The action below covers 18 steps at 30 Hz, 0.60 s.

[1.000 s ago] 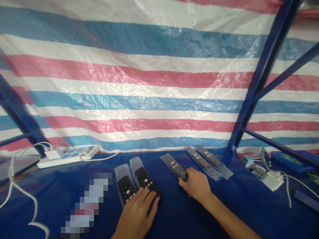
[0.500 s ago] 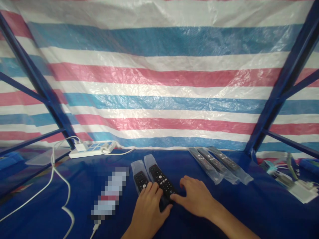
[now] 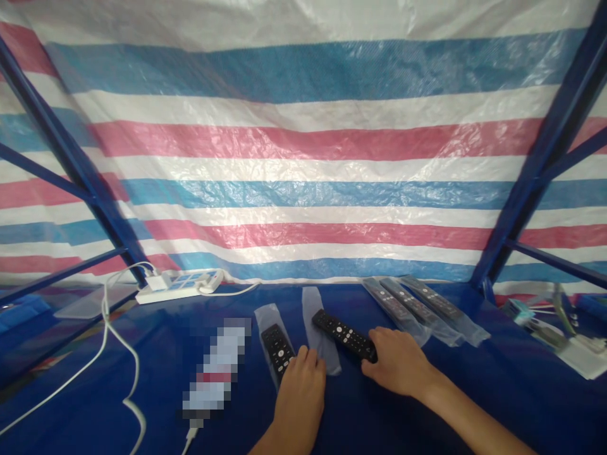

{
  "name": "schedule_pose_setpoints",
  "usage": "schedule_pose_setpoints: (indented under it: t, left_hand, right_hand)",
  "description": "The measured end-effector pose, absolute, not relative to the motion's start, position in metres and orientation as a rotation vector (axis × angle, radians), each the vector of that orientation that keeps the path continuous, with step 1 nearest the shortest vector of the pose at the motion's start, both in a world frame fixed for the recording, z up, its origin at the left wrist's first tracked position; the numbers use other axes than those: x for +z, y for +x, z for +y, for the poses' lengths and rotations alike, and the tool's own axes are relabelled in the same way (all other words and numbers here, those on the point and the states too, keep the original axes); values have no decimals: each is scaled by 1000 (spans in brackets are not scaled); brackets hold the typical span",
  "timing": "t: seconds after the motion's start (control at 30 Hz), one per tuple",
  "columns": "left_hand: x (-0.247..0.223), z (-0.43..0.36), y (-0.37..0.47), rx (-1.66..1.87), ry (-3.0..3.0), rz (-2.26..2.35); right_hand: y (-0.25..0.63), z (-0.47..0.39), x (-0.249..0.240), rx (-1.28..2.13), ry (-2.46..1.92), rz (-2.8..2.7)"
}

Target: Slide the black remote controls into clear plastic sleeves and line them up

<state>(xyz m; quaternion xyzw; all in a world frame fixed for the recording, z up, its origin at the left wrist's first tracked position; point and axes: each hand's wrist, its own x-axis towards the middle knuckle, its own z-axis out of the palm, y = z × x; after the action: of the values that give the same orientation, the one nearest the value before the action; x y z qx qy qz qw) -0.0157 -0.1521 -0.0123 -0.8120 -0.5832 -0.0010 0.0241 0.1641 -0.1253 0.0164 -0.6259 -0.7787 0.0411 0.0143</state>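
Observation:
My right hand (image 3: pixel 398 361) grips the near end of a black remote control (image 3: pixel 344 333), which lies slanted with its far end across a translucent plastic sleeve (image 3: pixel 312 300). My left hand (image 3: pixel 302 392) is closed, fingers together and bent down, between that sleeve and a second black remote control (image 3: pixel 276 346). Its fingertips hide what they hold, if anything. The second remote appears to lie on top of its own plastic sleeve (image 3: pixel 266 313), its near end covered by my left hand.
Several bagged remotes (image 3: pixel 403 303) lie side by side at the back right. A white power strip (image 3: pixel 177 285) with plugs stands at the back left, its white cable (image 3: pixel 135 360) running forward. A blurred-out object (image 3: pixel 215 370) lies left. Blue frame posts (image 3: pixel 531 170) flank the table (image 3: pixel 161 328).
My right hand has moved right with the remote, which has turned more sideways and lies clear of its sleeve. The sleeve has shifted right. My left hand has moved slightly right, uncovering more of the second remote.

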Motion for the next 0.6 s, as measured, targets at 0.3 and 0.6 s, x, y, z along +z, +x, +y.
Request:
schedule_pose_setpoints:
  t: [0.3, 0.6]
  left_hand:
    - [1, -131, 12, 172, -2514, -1844]
    - [-12, -125, 2, 106, -2576, -1832]
  right_hand:
    - [188, -118, 9, 209, -2019, -2316]
    - [217, -129, 28, 338, -1901, -2176]
